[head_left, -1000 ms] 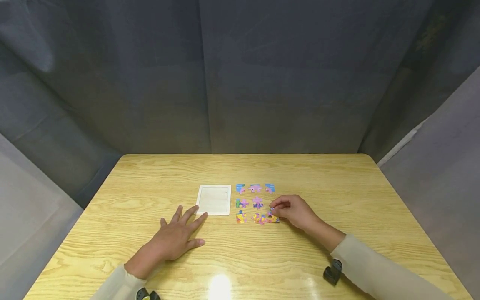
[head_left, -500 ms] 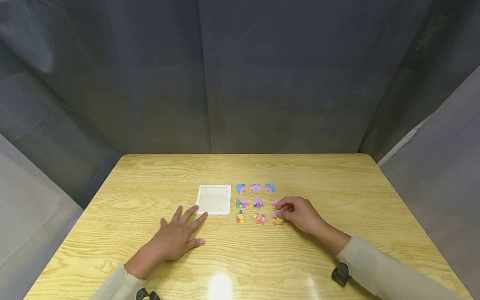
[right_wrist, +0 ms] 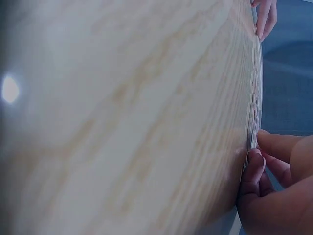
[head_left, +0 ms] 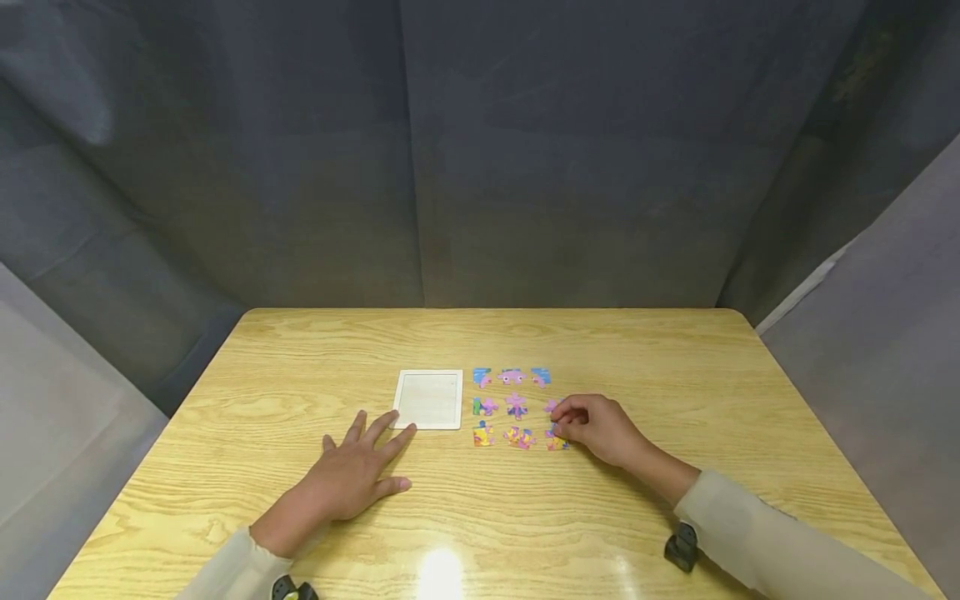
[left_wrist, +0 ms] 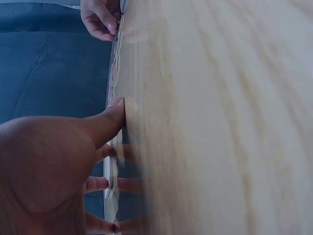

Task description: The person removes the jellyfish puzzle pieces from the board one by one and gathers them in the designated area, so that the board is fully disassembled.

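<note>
My left hand lies spread on the table, two fingertips at the near edge of a white square puzzle tray. To the right of that tray, jigsaw pieces lie in three rows. My right hand pinches the near right corner piece, yellow and pink, with thumb and fingertips at its top. Its fingers partly cover a pink piece just behind. In the right wrist view the right-hand fingers curl down at the tabletop beside the thin piece edges.
Top row: a blue corner piece, a pink piece with eyes and another blue corner piece. Nearer lie a green-pink piece, a pink-purple centre piece and two yellow ones. A dark curtain hangs behind the wooden table.
My right hand has slid slightly to the right with the near right corner piece, which now lies apart from the piece beside it. My left hand has stayed in place.
</note>
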Demonstrator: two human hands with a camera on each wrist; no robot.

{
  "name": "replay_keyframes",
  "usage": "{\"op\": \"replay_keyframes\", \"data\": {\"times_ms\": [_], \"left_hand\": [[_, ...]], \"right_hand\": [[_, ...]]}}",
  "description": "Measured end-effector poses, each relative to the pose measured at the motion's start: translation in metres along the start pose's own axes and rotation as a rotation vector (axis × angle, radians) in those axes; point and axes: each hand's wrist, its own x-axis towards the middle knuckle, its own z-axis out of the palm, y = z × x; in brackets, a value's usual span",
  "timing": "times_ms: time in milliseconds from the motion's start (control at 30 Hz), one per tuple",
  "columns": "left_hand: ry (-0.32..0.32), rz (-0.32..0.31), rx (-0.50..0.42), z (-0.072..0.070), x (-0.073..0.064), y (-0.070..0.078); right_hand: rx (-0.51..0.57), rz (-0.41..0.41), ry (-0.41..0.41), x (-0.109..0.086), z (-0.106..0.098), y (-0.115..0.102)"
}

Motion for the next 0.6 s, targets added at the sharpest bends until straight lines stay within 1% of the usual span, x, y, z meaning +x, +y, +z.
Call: {"op": "replay_keyframes", "data": {"times_ms": [200,400,467,533,600], "left_hand": [[0.021,0.023,0.012,0.004,0.001,-0.001],[0.032,0.024,0.007,0.001,0.003,0.000],[0.044,0.017,0.018,-0.001,0.005,-0.001],[0.060,0.008,0.032,-0.005,0.007,-0.003],[0.082,0.000,0.048,-0.009,0.009,-0.006]], "right_hand": [[0.008,0.014,-0.004,0.000,-0.001,0.001],[0.008,0.036,-0.017,0.001,-0.005,-0.001],[-0.031,0.024,-0.012,0.000,-0.007,-0.002],[-0.092,-0.007,0.000,0.000,-0.009,-0.004],[-0.217,-0.051,0.032,0.000,-0.012,-0.006]]}}
